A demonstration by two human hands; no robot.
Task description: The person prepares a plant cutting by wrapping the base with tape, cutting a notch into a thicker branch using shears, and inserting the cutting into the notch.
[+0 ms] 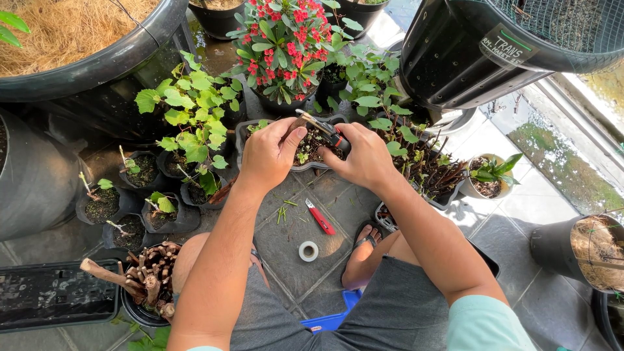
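1. We see the left hand (272, 153) curled over the near rim of a shallow grey pot (242, 133), its fingers pinched round something small that we cannot make out.
2. The right hand (365, 158) is wrapped firmly around the black and red grips of a pair of pruning shears (325, 132), whose metal blades point toward ten o'clock and end just beside the left fingertips.
3. The two hands sit close together over that pot, the left at nine o'clock of the right.
4. At twelve o'clock of the hands stands a red-flowered plant (283, 42) in a dark pot.
5. At ten o'clock of the left hand we see a leafy green plant (195, 110), with several small black pots (104, 208) of cuttings beyond it toward eight o'clock.
6. At three o'clock of the right hand a tray of bare brown stems (429, 172) rests on the floor, and a small white pot (484, 185) with a green sprout sits just past it.
7. On the tiled floor (292, 253), at six o'clock of the hands, lie a red utility knife (320, 216) and, below it, a roll of white tape (308, 251), well apart from both hands.
8. A bundle of thick cut stems (146, 276) fills a black pot at seven o'clock, beside the person's left knee.
9. The person's bare foot in a sandal (364, 250) rests at five o'clock of the tape.
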